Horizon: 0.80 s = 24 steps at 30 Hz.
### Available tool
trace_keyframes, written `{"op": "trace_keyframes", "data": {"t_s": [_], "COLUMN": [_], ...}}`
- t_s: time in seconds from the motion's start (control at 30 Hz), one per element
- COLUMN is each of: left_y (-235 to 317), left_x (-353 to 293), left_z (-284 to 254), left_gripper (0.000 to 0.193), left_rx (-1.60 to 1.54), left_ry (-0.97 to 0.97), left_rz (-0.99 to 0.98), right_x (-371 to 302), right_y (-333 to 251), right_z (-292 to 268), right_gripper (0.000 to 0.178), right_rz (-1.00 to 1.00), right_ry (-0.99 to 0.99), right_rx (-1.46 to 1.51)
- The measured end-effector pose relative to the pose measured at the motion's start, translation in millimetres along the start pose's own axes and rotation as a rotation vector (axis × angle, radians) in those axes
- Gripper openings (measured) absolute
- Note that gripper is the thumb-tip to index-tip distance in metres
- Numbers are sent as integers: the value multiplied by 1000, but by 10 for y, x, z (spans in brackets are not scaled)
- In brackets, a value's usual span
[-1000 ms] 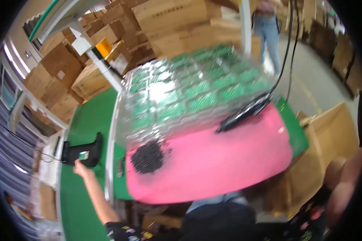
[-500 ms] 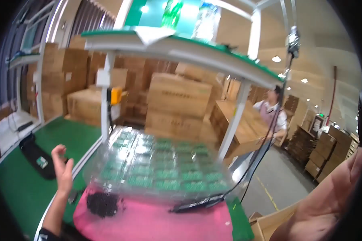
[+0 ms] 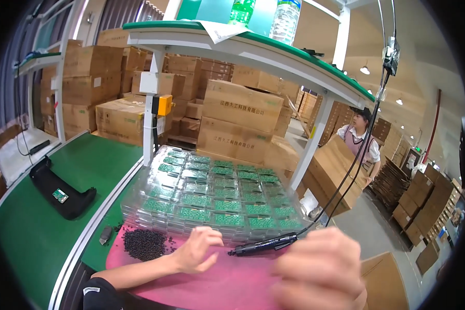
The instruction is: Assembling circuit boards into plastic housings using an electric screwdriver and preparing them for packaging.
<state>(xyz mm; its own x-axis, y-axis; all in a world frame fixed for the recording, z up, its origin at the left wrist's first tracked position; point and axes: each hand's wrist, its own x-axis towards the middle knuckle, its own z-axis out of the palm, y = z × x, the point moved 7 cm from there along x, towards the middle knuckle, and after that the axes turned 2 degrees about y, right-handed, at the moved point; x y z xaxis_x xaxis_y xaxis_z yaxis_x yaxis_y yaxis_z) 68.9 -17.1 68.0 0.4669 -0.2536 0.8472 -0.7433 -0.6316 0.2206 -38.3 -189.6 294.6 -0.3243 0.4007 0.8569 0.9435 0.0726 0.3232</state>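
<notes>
A person looks down at a green desk [image 3: 94, 256] with both bare hands over a pink mat [image 3: 212, 289]; directions follow the clock face of the view. The left hand [image 3: 197, 250] is between 6 and 7 o'clock, its fingers loosely bent and the thumb spread away from them. The right hand [image 3: 320, 268] is at 5 o'clock, close to the camera and blurred; its fingers look curled, but whether they pinch anything I cannot tell. Between the hands, just past 5 o'clock, a black corded tool [image 3: 263, 245] lies on the mat, its tip pointing toward 9 o'clock. A pile of small black pieces [image 3: 144, 244] sits between 7 and 8 o'clock, near the left hand. Clear plastic trays [image 3: 217, 199] of green circuit boards [image 3: 227, 205] are stacked just below the centre. Toward 9 o'clock, on a neighbouring green surface [image 3: 26, 237], rests a curved black part [image 3: 67, 199] with a small board [image 3: 60, 195] on it. At 3 o'clock a co-worker [image 3: 359, 139] holds a large cardboard box [image 3: 336, 168].
</notes>
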Motion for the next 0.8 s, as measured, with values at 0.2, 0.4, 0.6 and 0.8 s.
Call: {"op": "trace_keyframes", "data": {"t_s": [0.2, 0.4, 0.6, 0.8], "left_y": [-114, -229, -303, -360], "left_x": [-326, -323, -391, -394], "left_z": [313, 323, 317, 288], "left_gripper": [37, 32, 27, 22], "left_rx": [-50, -121, -149, -226], "left_ry": [-169, -149, -137, -154], "left_rz": [18, -78, -152, -244], "right_x": [117, 76, 34, -471], "right_y": [-234, -196, -278, -353], "right_z": [88, -118, -226, -189], "right_gripper": [20, 18, 9, 5], "right_rz": [138, 21, -27, -58], "right_ry": [-368, -154, -191, -211], "right_rx": [-131, -210, -406, -399]}}
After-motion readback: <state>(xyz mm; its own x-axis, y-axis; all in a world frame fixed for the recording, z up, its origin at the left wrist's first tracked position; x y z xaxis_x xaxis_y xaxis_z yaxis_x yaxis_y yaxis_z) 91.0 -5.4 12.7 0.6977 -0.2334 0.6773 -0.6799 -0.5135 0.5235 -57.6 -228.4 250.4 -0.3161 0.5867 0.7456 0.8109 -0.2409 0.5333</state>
